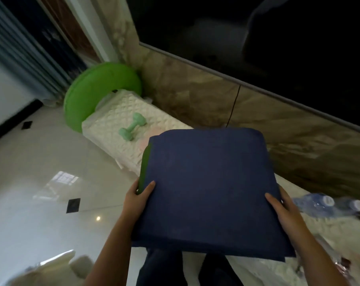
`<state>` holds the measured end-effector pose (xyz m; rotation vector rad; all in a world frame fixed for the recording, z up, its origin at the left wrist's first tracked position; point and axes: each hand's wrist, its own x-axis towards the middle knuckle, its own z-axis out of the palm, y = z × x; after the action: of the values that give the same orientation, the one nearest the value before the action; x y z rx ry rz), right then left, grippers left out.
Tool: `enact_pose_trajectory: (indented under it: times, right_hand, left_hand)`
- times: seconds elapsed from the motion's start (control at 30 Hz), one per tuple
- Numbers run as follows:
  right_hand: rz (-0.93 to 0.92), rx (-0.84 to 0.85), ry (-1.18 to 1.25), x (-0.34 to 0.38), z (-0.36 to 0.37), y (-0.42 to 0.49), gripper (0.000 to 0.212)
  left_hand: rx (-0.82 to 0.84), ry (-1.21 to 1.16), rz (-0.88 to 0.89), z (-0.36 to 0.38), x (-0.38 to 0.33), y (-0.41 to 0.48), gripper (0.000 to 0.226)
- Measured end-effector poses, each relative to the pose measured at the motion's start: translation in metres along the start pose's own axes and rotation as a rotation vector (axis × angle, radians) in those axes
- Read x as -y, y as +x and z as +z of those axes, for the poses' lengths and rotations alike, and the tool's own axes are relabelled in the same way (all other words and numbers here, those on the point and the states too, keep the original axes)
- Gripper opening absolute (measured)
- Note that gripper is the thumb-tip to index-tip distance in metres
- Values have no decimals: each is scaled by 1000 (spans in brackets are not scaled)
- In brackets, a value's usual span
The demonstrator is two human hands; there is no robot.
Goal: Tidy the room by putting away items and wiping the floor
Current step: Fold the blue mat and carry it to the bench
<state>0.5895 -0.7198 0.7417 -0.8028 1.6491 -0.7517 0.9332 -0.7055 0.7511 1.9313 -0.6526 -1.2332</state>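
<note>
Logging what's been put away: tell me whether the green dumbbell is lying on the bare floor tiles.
No, the green dumbbell rests on top of the white quilted pad along the wall.

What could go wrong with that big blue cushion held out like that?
The blue cushion blocks the view of the floor ahead, and plastic bottles lie close on the right: a trip seems possible. The left hand and right hand grip only its near corners, so it might sag or slip. Laid on the white pad, it could nudge the green dumbbell.
</note>
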Motion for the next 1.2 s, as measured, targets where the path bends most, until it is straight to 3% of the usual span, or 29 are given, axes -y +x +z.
enact_pose_trajectory:
  times: [0.4,0.57,0.77,1.03,1.1,1.2]
  right_hand:
    - [145,-367,179,-51,110,68,45]
    - [166,-467,107,-88,147,112,57]
    - [97,-495,25,-121,174,160,60]
    - [200,-399,139,-154,189,181,71]
    - [224,-388,51,-154,189,181,77]
    - [152,-499,-395,-144,190,180,77]
  left_hand:
    - [360,427,98,34,-6,226,52]
    - [428,560,197,56,13,299,44]
    - [461,647,196,64,60,366,48]
    - [492,645,57,69,87,395,41]
    - [479,750,128,71,82,389,47]
    - [331,987,428,78,73,371,63]
